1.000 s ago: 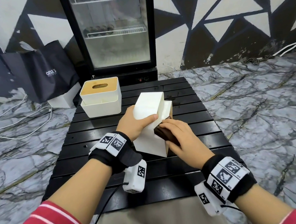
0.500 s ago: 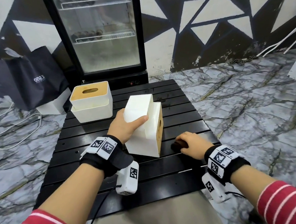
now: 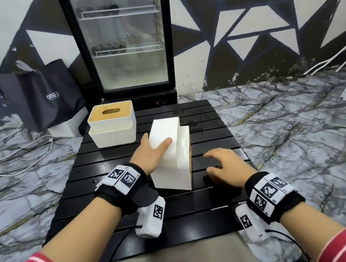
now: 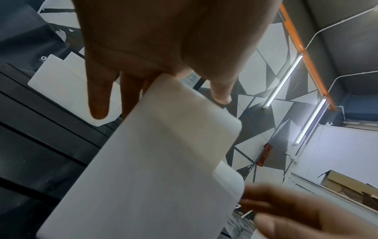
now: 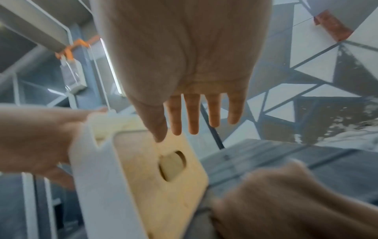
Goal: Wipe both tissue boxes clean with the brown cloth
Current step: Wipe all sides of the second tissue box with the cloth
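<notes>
A white tissue box stands tipped on its side at the middle of the black slatted table, its wooden lid facing right. My left hand grips its upper edge, thumb on the near face and fingers behind. My right hand hovers just right of the box, fingers straight and spread, holding nothing. The brown cloth lies on the table under that hand, mostly hidden; it shows blurred in the right wrist view. The second tissue box sits upright at the back left.
A glass-door fridge stands right behind the table. A black bag and a white box sit on the marble floor at the left, with white cables trailing beside them.
My right hand took the cloth off the box's lid, set it down on the table to the right, then opened and lifted off it. The left hand kept its grip on the box.
</notes>
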